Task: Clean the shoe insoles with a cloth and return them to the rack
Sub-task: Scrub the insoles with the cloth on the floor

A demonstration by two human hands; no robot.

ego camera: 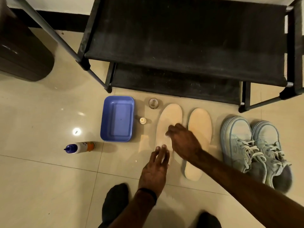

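Note:
Two beige insoles lie side by side on the tiled floor in front of the black shoe rack (185,46). My left hand (154,168) presses straight fingers on the heel end of the left insole (171,116). My right hand (182,140) reaches across to that insole's middle, fingers bent down on a whitish cloth (162,141), much of it hidden under the hand. My right forearm crosses over the right insole (199,127), which lies untouched.
A pair of light blue sneakers (253,148) stands to the right. Left of the insoles are a blue plastic tub (117,119), a small round cap (143,120), a clear jar (153,103) and a beige scrap (143,143). A bottle (80,147) lies further left. A dark bin (21,51) stands far left.

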